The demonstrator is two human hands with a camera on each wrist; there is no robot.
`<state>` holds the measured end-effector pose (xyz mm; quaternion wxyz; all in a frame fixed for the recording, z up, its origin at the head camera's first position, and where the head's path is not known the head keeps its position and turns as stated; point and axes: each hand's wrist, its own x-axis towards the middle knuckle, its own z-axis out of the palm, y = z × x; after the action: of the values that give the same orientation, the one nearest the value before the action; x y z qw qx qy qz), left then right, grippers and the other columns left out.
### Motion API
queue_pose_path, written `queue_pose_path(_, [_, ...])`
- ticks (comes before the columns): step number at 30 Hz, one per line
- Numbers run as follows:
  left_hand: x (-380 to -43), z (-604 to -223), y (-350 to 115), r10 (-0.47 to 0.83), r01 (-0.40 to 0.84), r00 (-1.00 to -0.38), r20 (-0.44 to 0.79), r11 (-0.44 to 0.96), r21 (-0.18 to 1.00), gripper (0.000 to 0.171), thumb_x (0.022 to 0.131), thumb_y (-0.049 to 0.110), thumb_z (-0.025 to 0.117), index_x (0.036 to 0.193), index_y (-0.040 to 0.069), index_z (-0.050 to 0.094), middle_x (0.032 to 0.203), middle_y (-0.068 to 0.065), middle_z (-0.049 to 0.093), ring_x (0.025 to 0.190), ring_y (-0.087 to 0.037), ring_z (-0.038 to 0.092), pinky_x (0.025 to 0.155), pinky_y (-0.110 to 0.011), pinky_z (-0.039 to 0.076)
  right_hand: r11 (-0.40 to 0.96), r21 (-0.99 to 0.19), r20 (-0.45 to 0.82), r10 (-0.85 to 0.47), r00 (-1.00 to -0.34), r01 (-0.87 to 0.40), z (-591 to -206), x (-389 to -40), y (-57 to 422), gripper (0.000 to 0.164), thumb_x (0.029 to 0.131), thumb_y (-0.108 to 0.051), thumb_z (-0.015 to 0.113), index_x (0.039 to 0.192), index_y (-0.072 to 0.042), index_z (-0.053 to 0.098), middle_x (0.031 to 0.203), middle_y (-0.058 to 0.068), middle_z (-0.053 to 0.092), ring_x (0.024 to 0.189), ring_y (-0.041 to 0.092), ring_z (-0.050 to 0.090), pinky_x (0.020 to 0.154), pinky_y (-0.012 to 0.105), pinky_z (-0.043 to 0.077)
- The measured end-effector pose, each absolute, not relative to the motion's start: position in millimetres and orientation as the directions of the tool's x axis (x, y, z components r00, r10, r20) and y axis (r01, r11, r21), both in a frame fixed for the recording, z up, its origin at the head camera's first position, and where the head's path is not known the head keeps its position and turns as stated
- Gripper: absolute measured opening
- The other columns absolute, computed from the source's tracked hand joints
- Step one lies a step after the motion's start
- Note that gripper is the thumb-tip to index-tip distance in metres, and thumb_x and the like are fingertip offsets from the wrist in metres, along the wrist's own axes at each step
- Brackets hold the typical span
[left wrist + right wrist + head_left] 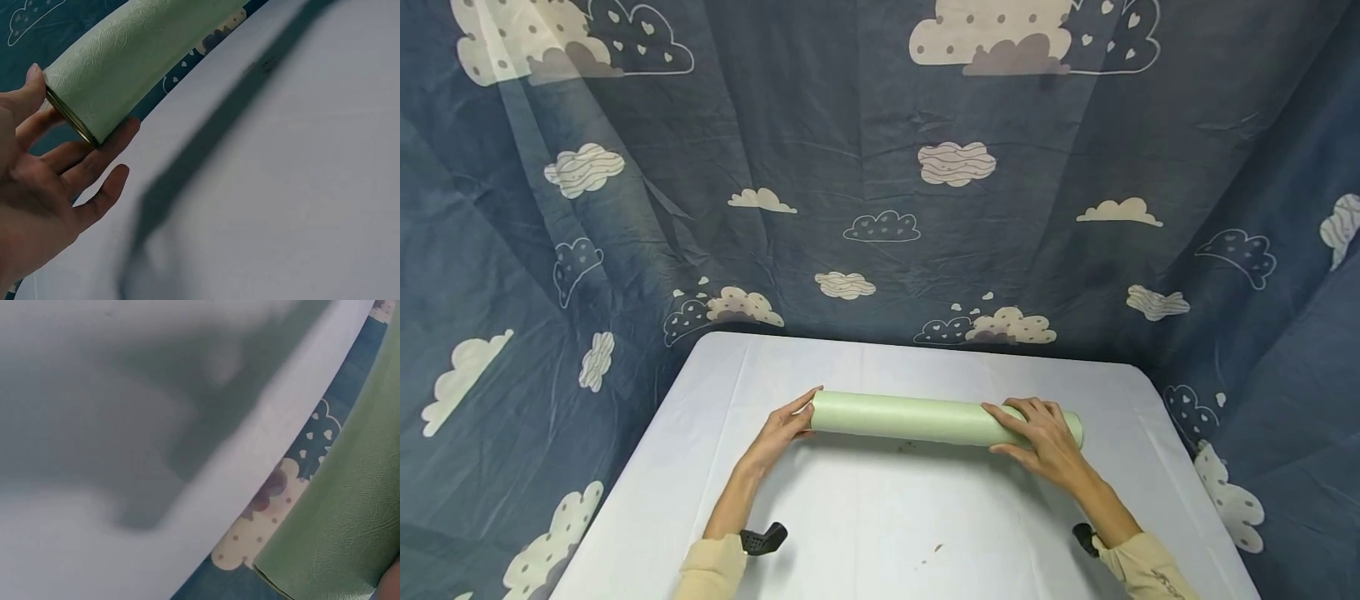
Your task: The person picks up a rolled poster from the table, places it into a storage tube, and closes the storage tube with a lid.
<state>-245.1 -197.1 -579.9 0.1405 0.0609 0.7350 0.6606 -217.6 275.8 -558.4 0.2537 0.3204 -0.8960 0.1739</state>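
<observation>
A light green wallpaper roll, with a finely creased surface, is held level above the white table. At its left end, my left hand holds the rim, thumb at one side and fingers at the other. The left wrist view shows the layered edge of the roll against the fingers of the left hand. My right hand grips the roll from above near its right end. In the right wrist view the roll fills the right side, and only a bit of the right hand shows.
The white-covered table bears a few small dark marks. A dark blue curtain with cloud prints surrounds its back and sides. The roll and hands cast shadows on the tabletop. Black straps sit at both wrists.
</observation>
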Motion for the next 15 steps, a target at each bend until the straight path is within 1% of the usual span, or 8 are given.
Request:
queue_pose_path(6, [-239, -577, -197, 0.275, -0.092, -0.952, -0.138, 0.173, 0.981, 0.055, 0.110, 0.039, 0.048, 0.160, 0.016, 0.040, 0.156, -0.019, 0.051, 0.121, -0.021, 0.066, 0.110, -0.053, 0.051, 0.731, -0.139, 0.564, -0.496, -0.660, -0.668, -564, -215, 276, 0.076, 0.072, -0.037, 0.088, 0.142, -0.022, 0.064, 0.119, 0.016, 0.070, 0.105, 0.035, 0.064, 0.085, 0.054, 0.045])
queue_pose_path(9, [-237, -571, -197, 0.272, -0.055, -0.956, -0.112, 0.209, 0.976, 0.057, 0.109, 0.039, 0.052, 0.160, 0.019, 0.039, 0.153, -0.019, 0.053, 0.129, -0.029, 0.062, 0.110, -0.052, 0.050, 0.733, -0.140, 0.571, -0.490, -0.659, -0.666, -566, -213, 277, 0.076, 0.072, -0.038, 0.089, 0.143, -0.023, 0.064, 0.120, 0.015, 0.069, 0.107, 0.036, 0.064, 0.085, 0.055, 0.046])
queue_pose_path(12, [-237, -560, -192, 0.275, 0.065, -0.961, -0.018, 0.289, 0.955, 0.064, 0.102, 0.035, 0.066, 0.160, 0.026, 0.038, 0.157, -0.017, 0.050, 0.138, -0.036, 0.054, 0.113, -0.057, 0.046, 0.739, -0.135, 0.575, -0.484, -0.659, -0.660, -565, -211, 278, 0.077, 0.071, -0.038, 0.089, 0.142, -0.023, 0.064, 0.121, 0.015, 0.070, 0.107, 0.036, 0.064, 0.086, 0.056, 0.046])
queue_pose_path(14, [-237, -553, -185, 0.288, 0.190, -0.954, 0.078, 0.388, 0.902, 0.075, 0.093, 0.031, 0.078, 0.158, 0.028, 0.041, 0.158, -0.015, 0.047, 0.145, -0.039, 0.047, 0.117, -0.062, 0.040, 0.738, -0.134, 0.578, -0.484, -0.657, -0.661, -564, -211, 277, 0.077, 0.071, -0.038, 0.089, 0.142, -0.022, 0.065, 0.120, 0.016, 0.070, 0.107, 0.035, 0.064, 0.087, 0.056, 0.046])
queue_pose_path(15, [-237, -551, -182, 0.305, 0.255, -0.944, 0.123, 0.442, 0.860, 0.079, 0.089, 0.028, 0.083, 0.157, 0.028, 0.044, 0.159, -0.014, 0.046, 0.146, -0.040, 0.045, 0.117, -0.064, 0.038, 0.738, -0.133, 0.577, -0.484, -0.657, -0.661, -564, -212, 277, 0.077, 0.070, -0.037, 0.089, 0.141, -0.022, 0.065, 0.120, 0.016, 0.070, 0.107, 0.035, 0.064, 0.087, 0.056, 0.046])
